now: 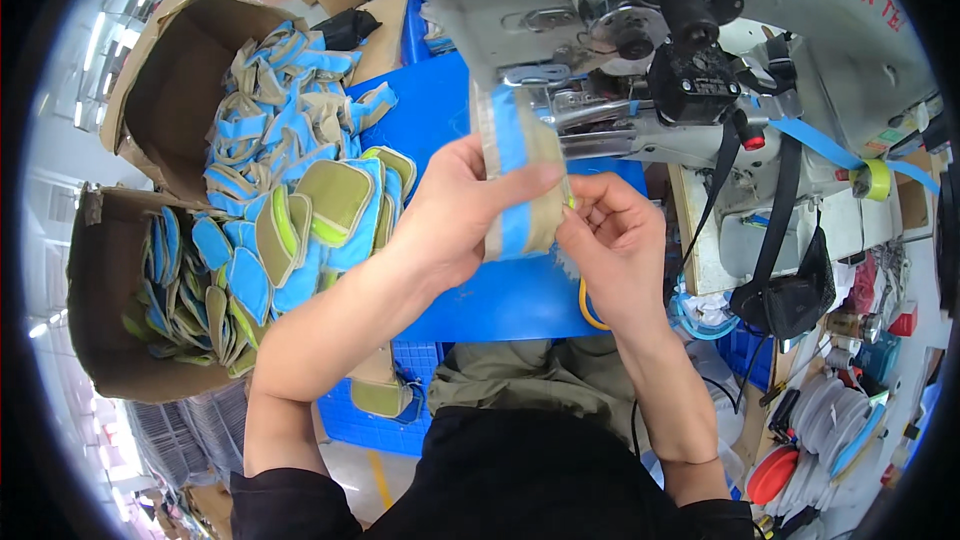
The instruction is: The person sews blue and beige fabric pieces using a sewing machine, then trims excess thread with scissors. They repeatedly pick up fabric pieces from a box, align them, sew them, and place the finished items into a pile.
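Observation:
My left hand [450, 205] is closed on a beige fabric piece [511, 135] with a blue stripe down its middle, thumb across the front. My right hand [615, 250] pinches the right edge of the same piece, where a little lime-green trim shows between the fingertips. The piece is raised above the blue table [470, 310], just in front of the sewing machine [590, 115]. Below my right hand, part of a yellow loop [590, 305] shows at the table edge; I cannot tell what it belongs to.
Padded green and blue fabric pieces [335, 200] are heaped left of my left forearm. Beige and blue strips [270, 100] spill from a cardboard box [165, 70]; another box [95, 330] holds more pads. Black straps and a black pouch [790, 290] hang at right.

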A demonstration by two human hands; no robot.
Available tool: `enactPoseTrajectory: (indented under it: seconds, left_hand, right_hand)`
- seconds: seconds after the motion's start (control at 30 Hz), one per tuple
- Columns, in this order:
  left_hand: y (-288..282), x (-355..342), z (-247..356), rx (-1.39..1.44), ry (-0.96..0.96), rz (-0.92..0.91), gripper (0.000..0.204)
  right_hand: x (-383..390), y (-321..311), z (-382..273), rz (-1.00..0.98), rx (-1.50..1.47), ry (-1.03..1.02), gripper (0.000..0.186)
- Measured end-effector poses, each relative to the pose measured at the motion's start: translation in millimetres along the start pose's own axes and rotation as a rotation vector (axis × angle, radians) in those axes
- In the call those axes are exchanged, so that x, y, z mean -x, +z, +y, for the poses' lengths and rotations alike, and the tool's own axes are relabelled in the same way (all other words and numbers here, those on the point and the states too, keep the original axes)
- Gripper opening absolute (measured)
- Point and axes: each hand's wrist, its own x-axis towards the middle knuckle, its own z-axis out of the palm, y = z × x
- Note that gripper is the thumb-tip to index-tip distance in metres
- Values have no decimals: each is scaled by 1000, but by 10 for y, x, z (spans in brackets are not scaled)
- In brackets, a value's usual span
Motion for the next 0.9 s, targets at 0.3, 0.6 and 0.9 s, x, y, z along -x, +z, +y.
enactPoseTrajectory:
  seconds: [0.3, 0.6, 0.9]
  left_hand:
    - [-31, -169, 93, 1, 5, -7, 29]
    - [-89, -21, 18, -106, 153, -26, 26]
    - [-116, -86, -24, -14, 103, -52, 20]
  right_hand:
    - [-147, 11, -11, -9, 0, 18, 20]
    - [-216, 5, 42, 65, 247, -128, 18]
    - [-206, 12, 123, 120, 333, -203, 16]
